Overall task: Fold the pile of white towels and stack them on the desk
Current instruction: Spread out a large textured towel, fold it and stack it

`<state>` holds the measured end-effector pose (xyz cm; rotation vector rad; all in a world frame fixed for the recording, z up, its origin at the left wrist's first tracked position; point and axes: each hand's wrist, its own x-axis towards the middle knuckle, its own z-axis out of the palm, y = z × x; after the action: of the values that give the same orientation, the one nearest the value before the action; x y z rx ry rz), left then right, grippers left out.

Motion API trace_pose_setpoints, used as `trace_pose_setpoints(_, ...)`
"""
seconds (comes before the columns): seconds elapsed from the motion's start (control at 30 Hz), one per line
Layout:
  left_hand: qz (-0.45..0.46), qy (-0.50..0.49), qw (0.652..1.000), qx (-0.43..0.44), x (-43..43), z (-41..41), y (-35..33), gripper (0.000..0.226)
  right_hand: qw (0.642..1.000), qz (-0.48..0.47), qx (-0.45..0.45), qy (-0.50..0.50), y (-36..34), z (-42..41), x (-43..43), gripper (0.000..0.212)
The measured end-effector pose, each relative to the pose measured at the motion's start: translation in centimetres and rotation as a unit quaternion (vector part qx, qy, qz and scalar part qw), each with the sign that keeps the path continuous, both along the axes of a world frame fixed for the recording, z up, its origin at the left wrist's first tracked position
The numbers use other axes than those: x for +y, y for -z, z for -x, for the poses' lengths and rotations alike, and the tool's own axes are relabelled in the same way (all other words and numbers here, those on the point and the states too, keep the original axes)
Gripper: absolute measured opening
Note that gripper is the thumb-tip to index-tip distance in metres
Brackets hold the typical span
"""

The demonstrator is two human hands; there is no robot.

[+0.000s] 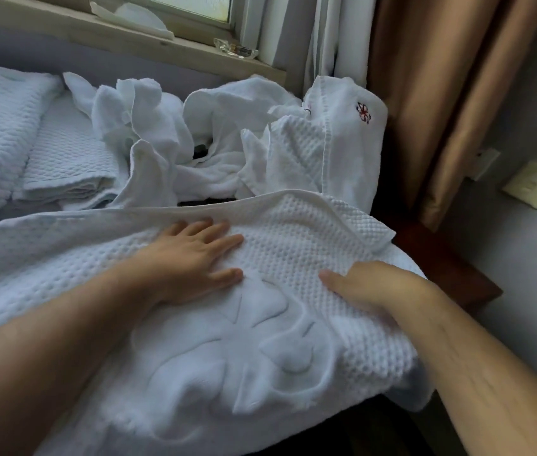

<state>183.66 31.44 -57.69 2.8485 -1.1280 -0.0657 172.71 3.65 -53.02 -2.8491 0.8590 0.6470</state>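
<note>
A large white waffle-weave towel [293, 232] with a raised flower pattern lies spread over the dark wooden desk [441, 258] in front of me. My left hand [191, 258] rests flat on it, fingers apart. My right hand [372, 287] grips the towel's right part, with its fingers curled under the fabric. Behind lies a crumpled pile of white towels [194, 126], one with a red embroidered flower [363, 112]. Two stacks of folded towels [63, 159] sit at the far left.
A window sill [129, 37] runs behind the pile, with a clear glass dish [235, 49] and a white object on it. White and brown curtains [425, 93] hang at the right. A wall plate [536, 184] is on the right wall.
</note>
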Motion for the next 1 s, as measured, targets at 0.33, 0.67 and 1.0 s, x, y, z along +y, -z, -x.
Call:
trace_pose_setpoints(0.33, -0.01, -0.055, 0.998, -0.003, -1.3, 1.5, -0.9, 0.062, 0.992, 0.024, -0.121, 0.011, 3.0, 1.8, -3.8, 0.081)
trace_pose_setpoints(0.67, 0.027, -0.019, 0.999, 0.031, -2.6, 5.8, 0.3, 0.073, 0.978, -0.066, -0.198, -0.01, 2.4, -2.5, -5.2, 0.081)
trace_pose_setpoints(1.0, -0.01, -0.041, 0.998, 0.046, -1.6, 3.1, -0.2, 0.077, 0.702, -0.525, -0.386, 0.287, 0.7, -5.5, -1.7, 0.08)
